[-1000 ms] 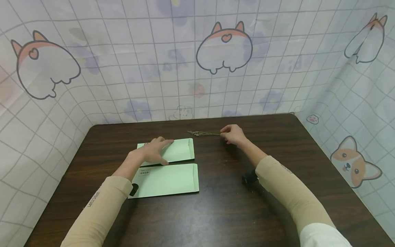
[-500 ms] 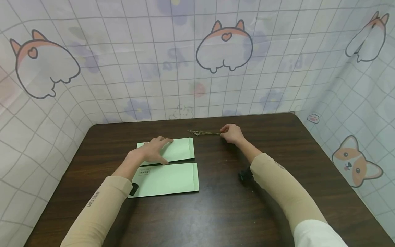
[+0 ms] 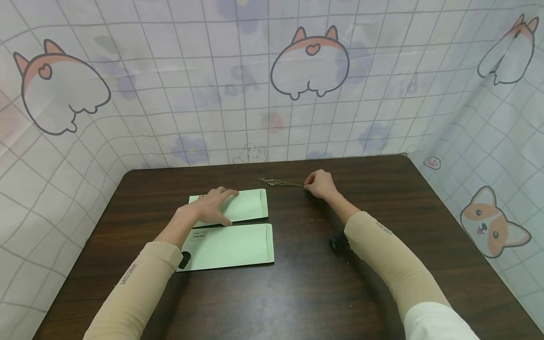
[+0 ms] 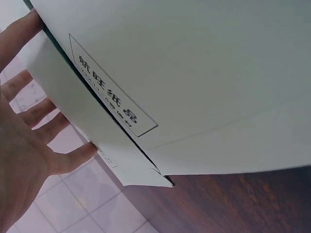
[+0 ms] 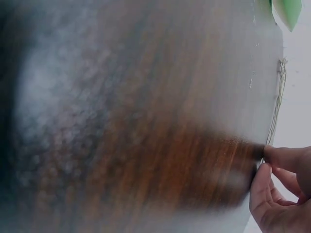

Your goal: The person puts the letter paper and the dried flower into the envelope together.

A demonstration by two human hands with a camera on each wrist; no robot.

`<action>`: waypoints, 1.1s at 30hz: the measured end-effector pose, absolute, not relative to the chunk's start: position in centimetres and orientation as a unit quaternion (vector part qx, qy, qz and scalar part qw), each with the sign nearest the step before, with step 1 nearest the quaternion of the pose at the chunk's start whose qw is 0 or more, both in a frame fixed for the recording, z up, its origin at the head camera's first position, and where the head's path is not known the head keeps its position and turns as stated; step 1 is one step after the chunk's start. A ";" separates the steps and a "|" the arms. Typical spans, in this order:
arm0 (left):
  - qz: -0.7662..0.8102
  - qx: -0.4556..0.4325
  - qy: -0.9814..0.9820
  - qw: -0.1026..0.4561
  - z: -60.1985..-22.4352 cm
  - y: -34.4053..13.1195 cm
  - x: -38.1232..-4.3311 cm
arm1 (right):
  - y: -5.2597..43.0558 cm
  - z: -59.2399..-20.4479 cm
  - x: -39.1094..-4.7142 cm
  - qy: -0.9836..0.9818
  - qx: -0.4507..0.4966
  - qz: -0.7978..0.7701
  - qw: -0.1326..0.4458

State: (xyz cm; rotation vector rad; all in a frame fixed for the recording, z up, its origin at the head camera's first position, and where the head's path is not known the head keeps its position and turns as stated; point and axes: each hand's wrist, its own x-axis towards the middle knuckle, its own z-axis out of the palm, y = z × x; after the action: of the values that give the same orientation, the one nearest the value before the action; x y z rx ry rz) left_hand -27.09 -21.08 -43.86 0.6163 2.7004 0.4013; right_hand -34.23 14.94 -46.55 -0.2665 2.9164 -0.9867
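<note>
Two pale green envelopes lie one behind the other on the dark wooden table. My left hand (image 3: 211,206) rests with spread fingers on the far envelope (image 3: 246,206), its thumb near that envelope's front edge. The near envelope (image 3: 233,248) bears a small printed box (image 4: 107,87), large in the left wrist view. Farther right, my right hand (image 3: 320,184) pinches the stem end of a thin sprig of dried flowers (image 3: 280,182) between thumb and fingertips. The sprig's flower heads point left, toward the far envelope. In the right wrist view its stems (image 5: 276,107) run up from the fingertips.
The table (image 3: 306,293) has a wood-grain top, with its back edge close to a white grid-patterned curtain (image 3: 238,85) printed with corgis. Both forearms wear beige sleeves, and a dark wrist camera (image 3: 338,241) sits under the right one.
The right forearm has shifted slightly left, while its fingers stay at the sprig's stem end. The left hand, the envelopes and the sprig look unchanged.
</note>
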 end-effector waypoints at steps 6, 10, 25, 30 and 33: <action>0.143 0.216 0.951 0.171 -43.8 -21.0 -27.0 | 14.9 -46.3 -33.9 0.947 -0.102 -0.305 0.025; 0.144 0.215 0.951 0.170 -43.7 -21.0 -26.9 | 14.9 -46.1 -33.6 0.949 -0.124 -0.289 0.035; 0.143 0.215 0.951 0.169 -43.8 -20.9 -26.9 | 15.8 -45.4 -33.3 0.948 -0.162 -0.263 0.080; 0.139 0.217 0.952 0.169 -43.9 -21.0 -27.0 | 16.1 -45.2 -33.0 0.943 -0.179 -0.268 0.086; 0.136 0.217 0.952 0.168 -44.0 -21.0 -27.0 | 16.3 -45.1 -32.8 0.940 -0.189 -0.270 0.088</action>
State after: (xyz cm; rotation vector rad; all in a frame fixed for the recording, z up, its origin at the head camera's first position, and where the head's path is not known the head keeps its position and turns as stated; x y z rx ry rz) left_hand -27.01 -21.03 -43.97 0.6187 2.7081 0.3874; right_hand -32.78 16.27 -45.13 -0.5633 2.7981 -0.8049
